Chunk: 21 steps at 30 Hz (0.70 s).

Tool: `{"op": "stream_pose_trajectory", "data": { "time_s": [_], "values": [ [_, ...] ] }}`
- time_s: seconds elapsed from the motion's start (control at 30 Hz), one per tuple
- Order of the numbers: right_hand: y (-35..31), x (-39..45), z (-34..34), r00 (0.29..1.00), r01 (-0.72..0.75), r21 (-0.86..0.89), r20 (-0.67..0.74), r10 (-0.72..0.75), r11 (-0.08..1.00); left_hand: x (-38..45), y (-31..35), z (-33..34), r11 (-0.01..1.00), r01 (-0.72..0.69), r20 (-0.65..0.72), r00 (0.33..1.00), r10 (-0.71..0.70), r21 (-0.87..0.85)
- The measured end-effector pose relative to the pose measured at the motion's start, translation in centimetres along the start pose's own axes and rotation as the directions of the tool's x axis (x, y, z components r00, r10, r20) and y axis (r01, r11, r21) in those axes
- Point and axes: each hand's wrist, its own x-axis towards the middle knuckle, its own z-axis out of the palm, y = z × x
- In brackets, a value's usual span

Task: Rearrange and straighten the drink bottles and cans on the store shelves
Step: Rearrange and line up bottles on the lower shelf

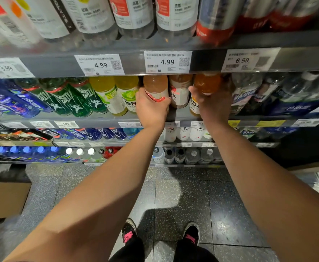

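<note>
On the second shelf (268, 121) from the top of a multi-tier drinks rack, a row of bottles stands behind a rail carrying price tags. Green bottles (73, 97) and yellow-green bottles (115, 95) fill the left part of this row; clear and blue-labelled bottles occupy the right part. Three orange-toned bottles stand at the centre, directly below the 4.99 price tag (167, 62). The left hand (152, 108) grips the peach bottle (156, 86): the fingers curl round its labelled lower body, the thumb lies on its left flank, and the shoulder and upper body rise clear above the knuckles. The right hand (213, 104) holds the amber bottle (207, 83) (the rightmost of the three), with the fingers wrapped round its mid-body and the label partly covered. The middle bottle (180, 91) stands untouched between the two hands, just beside each. Two black shoes (191, 233) show on the speckled floor (183, 195) below.
</note>
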Motion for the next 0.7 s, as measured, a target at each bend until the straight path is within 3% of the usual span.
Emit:
{"op": "stream_pose_trajectory", "data": {
  "time_s": [0.23,0.53,0.7],
  "values": [
    [-0.5,-0.3,0.6,0.996,-0.077,0.122,-0.037,0.082,0.990,-0.5,-2.0,0.9,0.995,0.068,0.004,0.998,-0.068,-0.071],
    [3.0,-1.4,1.3,0.959,-0.261,-0.006,0.114,0.260,0.965,0.2,-3.3,0.6,0.995,0.095,0.096,0.991,-0.092,-0.029],
    [2.8,-3.3,0.4,0.913,-0.356,-0.074,0.185,0.363,0.932,-1.6,-3.7,-1.4,0.980,0.185,0.198,0.960,-0.197,0.078]
  ]
}}
